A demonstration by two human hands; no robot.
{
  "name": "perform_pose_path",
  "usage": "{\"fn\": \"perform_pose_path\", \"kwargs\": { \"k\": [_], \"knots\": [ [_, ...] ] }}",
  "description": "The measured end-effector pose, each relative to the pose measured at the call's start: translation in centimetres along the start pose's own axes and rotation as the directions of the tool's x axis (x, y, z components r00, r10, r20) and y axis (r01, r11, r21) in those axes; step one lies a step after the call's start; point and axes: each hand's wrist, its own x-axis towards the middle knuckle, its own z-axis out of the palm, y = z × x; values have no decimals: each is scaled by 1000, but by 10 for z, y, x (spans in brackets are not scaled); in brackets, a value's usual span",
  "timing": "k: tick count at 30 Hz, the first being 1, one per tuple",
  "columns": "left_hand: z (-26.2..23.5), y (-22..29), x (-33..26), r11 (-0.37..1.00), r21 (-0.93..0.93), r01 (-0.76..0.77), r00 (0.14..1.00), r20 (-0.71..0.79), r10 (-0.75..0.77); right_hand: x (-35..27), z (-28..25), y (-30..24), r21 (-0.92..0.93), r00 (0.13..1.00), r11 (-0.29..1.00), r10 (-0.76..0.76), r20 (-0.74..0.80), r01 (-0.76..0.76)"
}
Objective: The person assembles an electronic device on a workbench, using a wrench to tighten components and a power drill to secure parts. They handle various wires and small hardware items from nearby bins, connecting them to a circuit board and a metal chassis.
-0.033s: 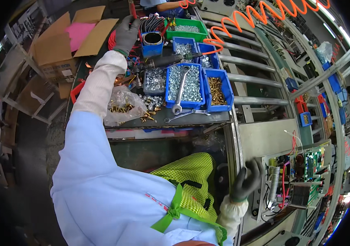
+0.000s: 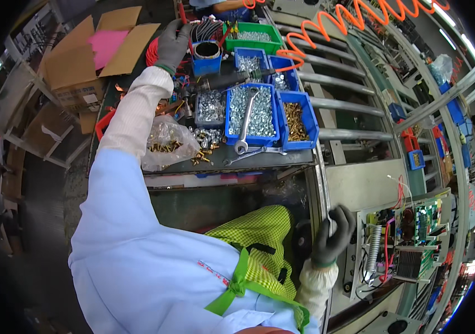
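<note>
My left hand (image 2: 171,49), in a grey glove, reaches to the far side of the bench. Its fingers stretch forward with the thumb apart, and their tips are beside an upright red rod (image 2: 181,12); whether they touch it I cannot tell. Near it are black cables (image 2: 208,29), a red wire coil (image 2: 152,52) and a blue container with a dark round opening (image 2: 207,62). My right hand (image 2: 332,238), also gloved, is above the conveyor edge, fingers loosely curled and apart from the thumb, holding nothing I can see. Right of it lies an electronic assembly (image 2: 401,239) with a coil and green circuit boards.
Blue bins of nuts (image 2: 251,131) and brass screws (image 2: 296,119) stand on the bench. A wrench (image 2: 246,122) lies across the nuts. An orange coiled hose (image 2: 326,23) hangs above the rollers (image 2: 346,104). An open carton (image 2: 70,67) stands left; a co-worker's arm (image 2: 229,6) shows beyond.
My right hand has shifted slightly up and left, and its fingers have curled more. My left hand stays nearly in place beside the red rod.
</note>
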Motion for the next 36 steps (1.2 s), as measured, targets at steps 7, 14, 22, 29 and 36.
{"fn": "perform_pose_path", "kwargs": {
  "k": [7,14,22,29,36],
  "knots": [
    [27,-70,-18,974,60,217,938,264,-225,69,90,-1,184,957,983,-61,283,9],
    [12,-34,-30,885,201,420,873,177,-454,126,166,10,10,920,973,-223,322,233],
    [16,116,-77,969,-158,-192,654,716,246,163,201,68,-163,930,986,94,355,-38],
    [66,166,-139,825,-6,-565,190,972,138,177,199,90,-46,921,993,118,372,-109],
    [52,154,-99,876,56,-480,476,855,206,196,175,84,93,903,979,127,410,-180]
  ]
}}
